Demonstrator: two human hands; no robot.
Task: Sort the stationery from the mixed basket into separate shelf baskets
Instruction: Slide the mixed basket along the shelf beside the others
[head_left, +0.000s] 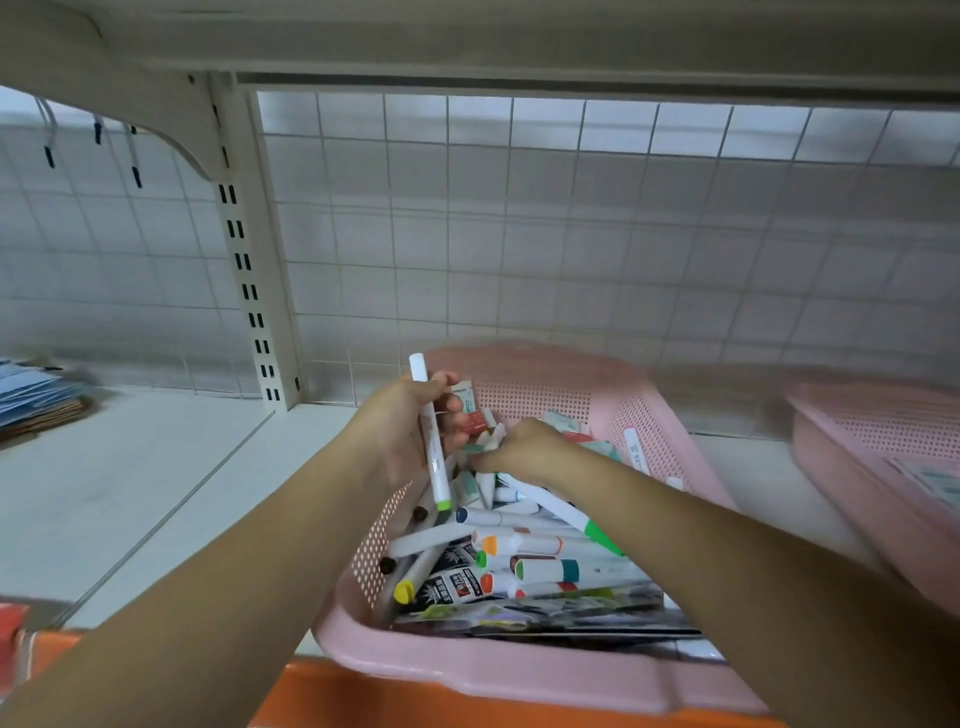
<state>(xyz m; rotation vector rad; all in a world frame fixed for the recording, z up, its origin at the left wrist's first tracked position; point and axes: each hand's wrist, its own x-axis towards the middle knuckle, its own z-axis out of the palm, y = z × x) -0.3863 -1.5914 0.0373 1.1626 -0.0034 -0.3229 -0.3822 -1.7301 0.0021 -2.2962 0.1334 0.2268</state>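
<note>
Pink basket (467, 670) on shelf (130, 493), filled with markers (545, 569). Left hand (400, 431) above basket's far-left corner, fingers curled round white marker (435, 467), green end down. Right hand (524, 447) over basket middle, fingers curled into pile; grasp unclear.

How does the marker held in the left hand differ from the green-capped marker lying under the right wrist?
The held marker stands nearly upright in the left hand; the green-capped marker lies slanted in the pink basket. The held marker's lower end is pale yellow-green; the green-capped marker's is stronger green. Both have white barrels.
</note>
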